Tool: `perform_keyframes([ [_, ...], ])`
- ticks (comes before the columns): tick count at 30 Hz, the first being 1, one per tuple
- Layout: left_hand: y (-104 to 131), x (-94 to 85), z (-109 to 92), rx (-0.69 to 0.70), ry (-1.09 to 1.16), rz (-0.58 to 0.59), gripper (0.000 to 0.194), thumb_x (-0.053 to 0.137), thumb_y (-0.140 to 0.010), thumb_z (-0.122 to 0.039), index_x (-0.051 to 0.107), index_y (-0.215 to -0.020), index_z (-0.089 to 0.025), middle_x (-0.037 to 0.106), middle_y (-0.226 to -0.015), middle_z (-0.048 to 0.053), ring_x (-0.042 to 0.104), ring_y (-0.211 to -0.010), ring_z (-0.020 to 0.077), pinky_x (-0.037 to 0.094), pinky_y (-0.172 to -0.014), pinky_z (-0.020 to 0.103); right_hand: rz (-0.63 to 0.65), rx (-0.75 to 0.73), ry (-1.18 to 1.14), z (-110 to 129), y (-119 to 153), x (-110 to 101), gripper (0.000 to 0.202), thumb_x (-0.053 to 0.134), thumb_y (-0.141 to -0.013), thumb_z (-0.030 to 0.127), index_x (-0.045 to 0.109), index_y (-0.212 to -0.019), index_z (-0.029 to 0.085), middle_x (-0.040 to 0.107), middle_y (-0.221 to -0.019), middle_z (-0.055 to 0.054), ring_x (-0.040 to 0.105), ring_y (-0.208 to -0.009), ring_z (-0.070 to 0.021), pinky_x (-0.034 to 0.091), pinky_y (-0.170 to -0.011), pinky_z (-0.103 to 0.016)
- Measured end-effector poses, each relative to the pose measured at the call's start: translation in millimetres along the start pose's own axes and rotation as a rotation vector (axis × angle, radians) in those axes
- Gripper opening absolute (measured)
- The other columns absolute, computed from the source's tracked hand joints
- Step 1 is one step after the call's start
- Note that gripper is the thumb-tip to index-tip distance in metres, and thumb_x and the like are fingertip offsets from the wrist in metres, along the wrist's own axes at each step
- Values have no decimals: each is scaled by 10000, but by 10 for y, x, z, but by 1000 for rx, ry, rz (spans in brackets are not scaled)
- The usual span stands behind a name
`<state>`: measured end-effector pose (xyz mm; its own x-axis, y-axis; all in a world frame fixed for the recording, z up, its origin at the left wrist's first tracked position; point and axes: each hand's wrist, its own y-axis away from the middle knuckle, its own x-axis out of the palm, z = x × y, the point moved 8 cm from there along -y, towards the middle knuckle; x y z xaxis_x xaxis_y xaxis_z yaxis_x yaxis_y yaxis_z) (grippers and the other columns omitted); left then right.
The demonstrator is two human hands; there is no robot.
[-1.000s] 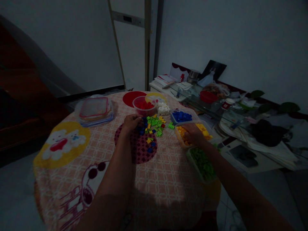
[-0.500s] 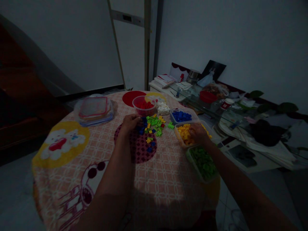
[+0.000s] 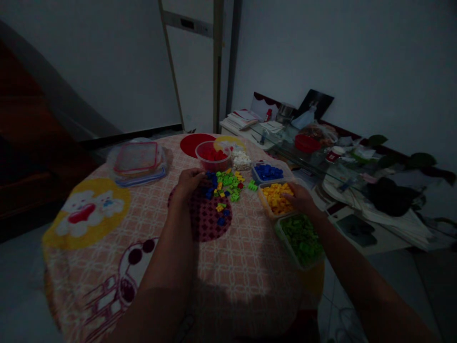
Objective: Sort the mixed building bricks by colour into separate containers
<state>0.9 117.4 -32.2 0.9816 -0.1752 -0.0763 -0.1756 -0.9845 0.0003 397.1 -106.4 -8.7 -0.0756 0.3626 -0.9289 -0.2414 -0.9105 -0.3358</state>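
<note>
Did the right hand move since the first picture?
Yes: the right hand has shifted rightward against the yellow bricks' tub, and more of the yellow bricks show.

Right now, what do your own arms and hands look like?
The left hand and right hand are human and ungloved; the slim, tapering forearms show no sleeves, cables or markings. It's too dim for finer detail.

A: Light at the table (image 3: 246, 238)?
B: Dim overall; I log soft shadow over its near side, another slanting across the wall (image 3: 124, 62) left of it.
A: Optics?
B: Fine detail soft; wide-angle stretch toward edges.
</note>
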Motion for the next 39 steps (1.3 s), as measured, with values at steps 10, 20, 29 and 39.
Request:
perform_keyframes([
  [10, 0, 20, 60, -75, 81, 45, 150, 672, -711, -187, 746, -831, -137, 745, -717, 39, 723, -666, 211, 592, -678, 319, -126, -37, 34, 165, 60, -212, 395, 431, -901, 220, 713, -1164, 135, 743, -1153, -194, 669, -1102, -310, 496, -1029, -483],
  [20, -74, -116, 147, -22, 106, -7, 255, 722, -674, -255, 780, -888, -129, 751, -724, 41, 698, -645, 185, 564, -634, 273, -147, -222, -266, 1393, 467, -515, 262, 525, -954, 304, 723, -1098, 212, 757, -1111, -123, 684, -1070, -275, 541, -976, -452],
  [29, -86, -245, 245, -44, 70, -137, 191, 711, -660, -244, 762, -802, -127, 736, -683, 48, 673, -616, 167, 537, -623, 260, -70, -145, -387, 2081, 426, 155, 345, 492, -936, 198, 668, -1232, 201, 712, -1212, -130, 640, -1147, -265, 501, -1040, -428],
  [39, -91, -306, 275, -50, 63, -225, 177, 641, -718, -220, 756, -829, -142, 731, -695, 36, 648, -582, 138, 501, -600, 232, -54, -30, -330, 2026, -1, 579, 309, 451, -943, 175, 709, -1114, 171, 711, -1039, -139, 642, -1017, -255, 488, -965, -383],
])
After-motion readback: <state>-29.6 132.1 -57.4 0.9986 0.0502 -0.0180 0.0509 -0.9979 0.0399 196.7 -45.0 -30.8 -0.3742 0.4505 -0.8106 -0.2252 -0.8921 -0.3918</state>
